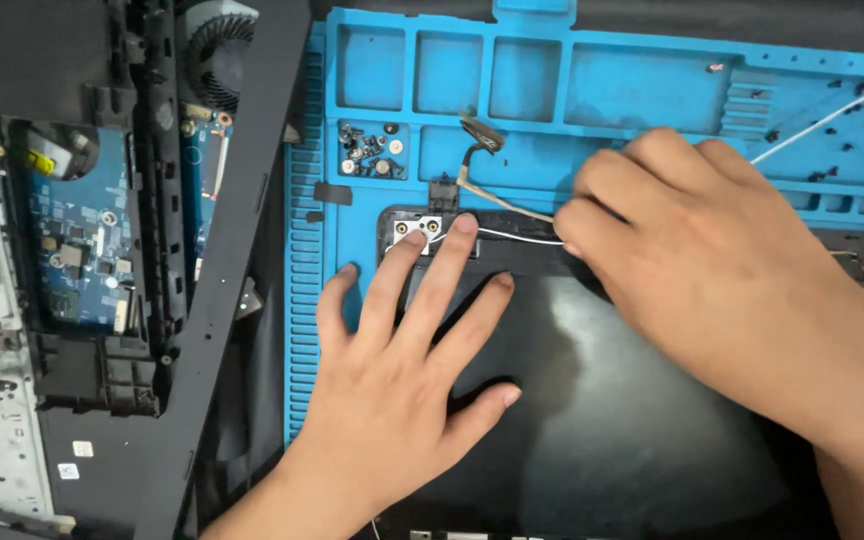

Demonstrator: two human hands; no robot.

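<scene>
Hands at work on a dark laptop lid that lies across a blue repair mat in the lower centre of the frame. The left hand is spread flat, fingers splayed, pressing down on the lid near a metal hinge plate at its upper left corner; it grips nothing. The right hand is curled over the lid's top edge, fingertips bunched where a white wire runs along the rim; whether it pinches the wire cannot be told, as the knuckles hide the tips. A flat cable trails up from the hinge toward the mat's trays.

Done well, this calls for steady downward pressure from the flat hand so the lid does not shift, and a gentle pull along the wire's channel, not across it.

Loose screws sit in a mat compartment, upper centre. At left lies an opened laptop base with a blue circuit board, a fan at the top, a small yellow sticker at upper left and small white square labels at lower left.
</scene>
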